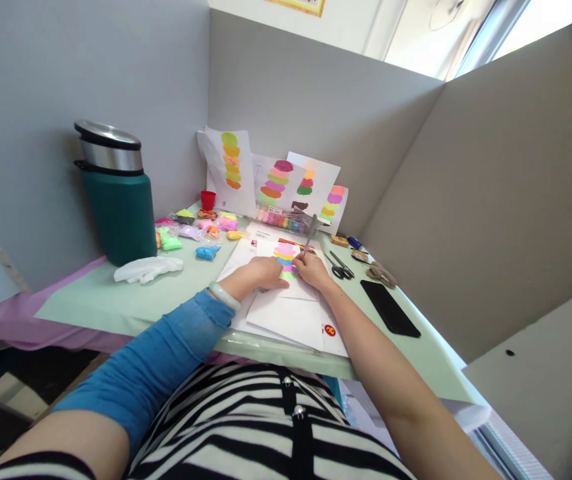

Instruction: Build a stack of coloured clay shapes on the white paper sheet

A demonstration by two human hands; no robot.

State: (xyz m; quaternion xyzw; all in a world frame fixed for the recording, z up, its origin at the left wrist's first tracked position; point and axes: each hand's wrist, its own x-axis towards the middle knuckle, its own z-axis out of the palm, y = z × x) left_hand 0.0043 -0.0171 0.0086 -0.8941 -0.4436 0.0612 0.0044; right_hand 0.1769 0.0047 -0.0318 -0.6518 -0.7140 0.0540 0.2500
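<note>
My left hand (267, 273) lies on a white sheet (300, 291) near the table's front, its fingers spread at the edge of stacked coloured patches (285, 251) in pink, yellow, blue and green. My right hand (311, 269) is closed around the lower end of a slim grey tool (311, 233), which stands up from the fingers. What kind of tool it is cannot be made out. The tool's lower tip is hidden by the fingers, close to the right side of the patches. More white papers (286, 321) lie beneath both hands.
A green bottle (119, 207) and a crumpled white glove or tissue (149, 269) stand at left, near bagged coloured clay (207, 253) and a red cup (208, 199). Painted sheets (236, 177) lean at the back. Scissors (341, 267) and a black phone (390, 308) lie right.
</note>
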